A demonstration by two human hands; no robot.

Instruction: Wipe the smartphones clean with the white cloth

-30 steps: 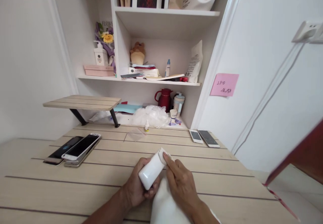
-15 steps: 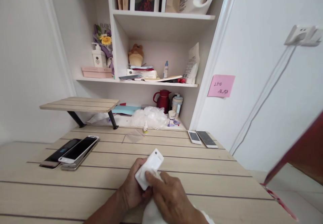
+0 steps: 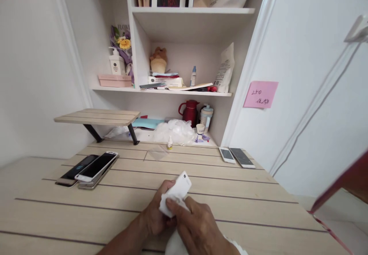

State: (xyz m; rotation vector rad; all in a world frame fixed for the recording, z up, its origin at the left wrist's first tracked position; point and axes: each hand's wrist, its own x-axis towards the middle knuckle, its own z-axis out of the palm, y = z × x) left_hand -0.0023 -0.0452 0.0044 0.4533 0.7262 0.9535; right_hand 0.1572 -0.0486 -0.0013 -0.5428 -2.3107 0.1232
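A white phone [image 3: 181, 184], its back with a small dark camera facing up, is tilted in my left hand [image 3: 156, 213], whose fingers wrap its lower left side. My right hand [image 3: 198, 224] pinches a white cloth [image 3: 175, 243] and presses part of it against the lower part of the phone. The rest of the cloth hangs below my right hand. The fingertips under the phone are partly hidden.
Several phones lie stacked at the left [image 3: 97, 166]; a small white phone [image 3: 227, 155] and a larger phone [image 3: 242, 158] lie at the right. A small bottle [image 3: 170, 143] and a clear bag [image 3: 157, 152] are near the shelf. A raised wooden stand [image 3: 97, 117] is at the back left.
The view has shifted, so the desk and shelf appear slightly further right. The cloth under my right fingers now covers more of the phone's lower part. Both hands keep their hold.
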